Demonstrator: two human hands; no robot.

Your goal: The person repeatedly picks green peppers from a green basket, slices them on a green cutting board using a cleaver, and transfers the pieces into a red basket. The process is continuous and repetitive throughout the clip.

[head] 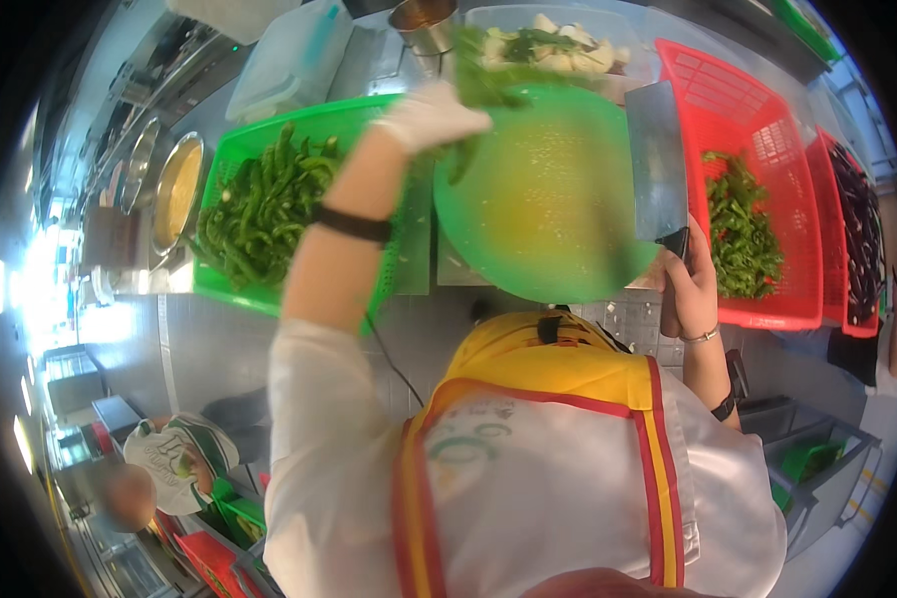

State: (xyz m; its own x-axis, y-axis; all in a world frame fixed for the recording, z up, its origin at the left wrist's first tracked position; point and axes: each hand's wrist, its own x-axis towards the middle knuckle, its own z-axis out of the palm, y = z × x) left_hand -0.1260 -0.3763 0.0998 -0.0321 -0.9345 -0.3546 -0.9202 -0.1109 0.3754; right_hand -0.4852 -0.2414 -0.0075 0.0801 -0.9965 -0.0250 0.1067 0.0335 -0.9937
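My gloved left hand [435, 119] is closed on green chili peppers [482, 75], blurred by motion, over the upper left edge of a round green cutting board [538, 194]. Left of the board stands a green plastic basket [220, 149] heaped with whole green peppers [261, 209]. At the board's right edge my bare right hand [691, 288] grips the handle of a cleaver [658, 161], its broad blade pointing away from me. Beside the cleaver, a red plastic basket [800, 224] holds cut green peppers [740, 232].
Behind the board are a clear tub of pale vegetable pieces [568, 48], a metal container [424, 26] and a lidded plastic box [291, 60]. A metal bowl [179, 194] stands far left. Another red basket [830, 239] holds dark eggplants. A person [183, 463] is at lower left.
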